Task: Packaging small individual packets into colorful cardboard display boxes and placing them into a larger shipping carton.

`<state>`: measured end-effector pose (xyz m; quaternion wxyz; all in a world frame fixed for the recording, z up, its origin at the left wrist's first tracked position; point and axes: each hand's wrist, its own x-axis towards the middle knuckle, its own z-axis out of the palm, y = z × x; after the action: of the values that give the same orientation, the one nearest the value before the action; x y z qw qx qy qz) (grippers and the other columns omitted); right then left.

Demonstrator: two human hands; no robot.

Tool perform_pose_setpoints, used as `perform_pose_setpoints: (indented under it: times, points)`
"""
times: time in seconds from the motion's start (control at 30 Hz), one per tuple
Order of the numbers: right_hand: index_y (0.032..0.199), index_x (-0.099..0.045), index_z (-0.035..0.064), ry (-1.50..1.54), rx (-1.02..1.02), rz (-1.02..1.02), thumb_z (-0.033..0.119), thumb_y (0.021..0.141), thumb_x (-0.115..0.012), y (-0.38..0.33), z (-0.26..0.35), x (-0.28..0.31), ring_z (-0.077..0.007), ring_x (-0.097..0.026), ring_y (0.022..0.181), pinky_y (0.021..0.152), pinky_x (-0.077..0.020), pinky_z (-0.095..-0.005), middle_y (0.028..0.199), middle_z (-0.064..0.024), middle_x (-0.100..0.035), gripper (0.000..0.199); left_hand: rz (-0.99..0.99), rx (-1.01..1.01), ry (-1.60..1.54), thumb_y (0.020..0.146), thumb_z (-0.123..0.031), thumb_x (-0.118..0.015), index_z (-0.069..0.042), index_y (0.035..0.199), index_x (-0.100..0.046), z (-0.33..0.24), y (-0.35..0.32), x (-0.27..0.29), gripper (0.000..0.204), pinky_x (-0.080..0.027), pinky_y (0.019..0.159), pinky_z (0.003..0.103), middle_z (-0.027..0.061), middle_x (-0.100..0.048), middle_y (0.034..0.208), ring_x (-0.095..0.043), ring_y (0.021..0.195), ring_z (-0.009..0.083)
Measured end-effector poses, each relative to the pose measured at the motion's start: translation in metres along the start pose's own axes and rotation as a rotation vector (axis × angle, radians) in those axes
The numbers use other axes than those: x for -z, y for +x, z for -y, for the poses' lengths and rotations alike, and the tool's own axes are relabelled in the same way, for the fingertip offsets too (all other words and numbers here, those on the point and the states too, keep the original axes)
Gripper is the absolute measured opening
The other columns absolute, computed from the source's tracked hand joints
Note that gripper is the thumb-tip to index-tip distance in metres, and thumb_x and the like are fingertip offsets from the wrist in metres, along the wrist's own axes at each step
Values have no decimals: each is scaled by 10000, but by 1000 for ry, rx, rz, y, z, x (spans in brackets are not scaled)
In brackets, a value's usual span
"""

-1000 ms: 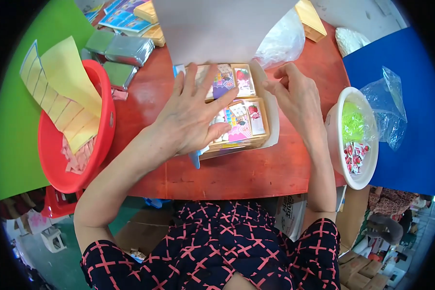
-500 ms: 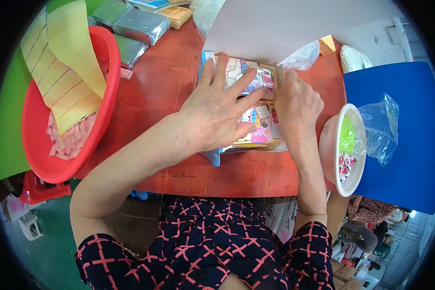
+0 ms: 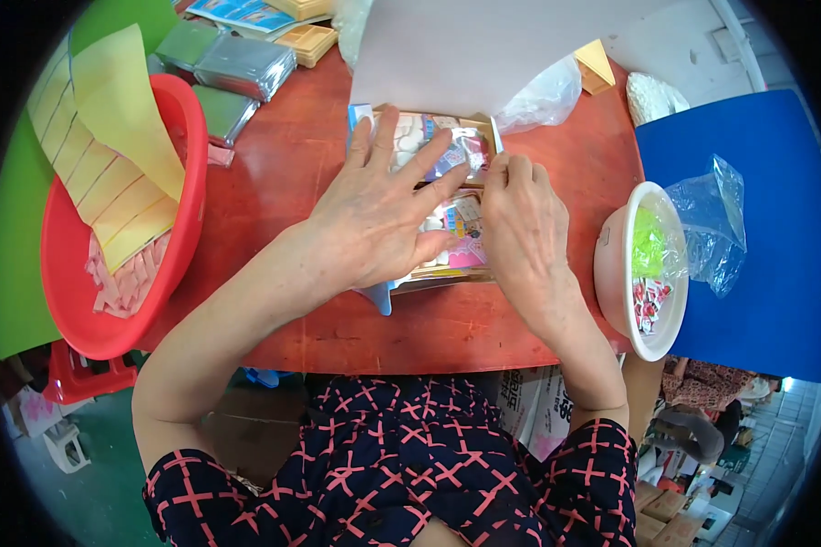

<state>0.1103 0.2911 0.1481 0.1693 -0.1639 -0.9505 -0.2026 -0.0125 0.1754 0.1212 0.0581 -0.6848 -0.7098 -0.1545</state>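
An open cardboard box [image 3: 442,284] lies on the table, filled with packs of small white pieces and colourful printed cards [image 3: 466,250]. Over its left part my left hand [image 3: 371,214] is spread flat, fingers apart, resting on the contents. At the box's right edge my right hand [image 3: 527,232] has its fingers curled inward. Its fingertips are tucked at the edge, and whatever they pinch is hidden. A large pale lid [image 3: 456,55] stands up behind the box. Blue card shows at the box's left corners.
On the left, a red basin [image 3: 192,173] holds pink strips and yellow sheets [image 3: 123,137]. A white bowl [image 3: 617,273] with small packets and a clear bag [image 3: 711,223] stands right, beside a blue board [image 3: 748,228]. Plastic-wrapped packs [image 3: 244,66] lie at the back left.
The view has shifted slightly, so the table and box sit further left. My right hand's fingers have moved in against the box's right edge. My left hand stays spread over the contents.
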Motion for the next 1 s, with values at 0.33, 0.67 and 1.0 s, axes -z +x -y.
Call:
perform_pose_setpoints:
  times: [0.33,0.67,1.0]
  points:
    - [845,-588,14,473,-430,138,197,712,-666,0,-38,21,-310,-616,680,594,-468,-369,723,-179,-619,239,89,10,10,783,-345,-575,-128,1324,-367,8,4,15,620,-150,1022,590,125,-245,1415,-149,1272,485]
    - [850,-575,53,189,-234,-366,127,675,-559,-13,-8,-35,-184,-570,566,459,-433,-295,644,-65,-549,190,272,21,132,768,-349,-519,-79,1372,-275,5,3,13,704,-113,1022,602,165,-169,1444,-83,1291,491]
    - [756,-548,18,260,-371,-128,125,672,-555,1,-17,-28,-167,-569,607,456,-425,-287,659,-74,-539,136,382,-19,212,837,-354,-386,-40,1385,-208,-6,10,23,657,-65,1036,577,179,-131,1450,-72,1293,489]
